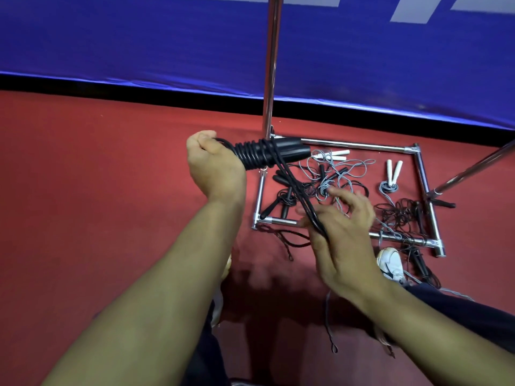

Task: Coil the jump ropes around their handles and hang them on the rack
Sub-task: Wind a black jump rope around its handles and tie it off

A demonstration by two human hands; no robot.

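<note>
Coiling midway: left hand grips black handles, several turns on. Right hand guides loose rope through blurred fingers (grip unclear). Other ropes tangled inside rack base; none seen hung.

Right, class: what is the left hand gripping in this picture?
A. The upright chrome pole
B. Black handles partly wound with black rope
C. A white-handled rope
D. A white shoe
B: the left hand grips the black handles, rope coiled round them, its loose end running to the right hand.
</note>
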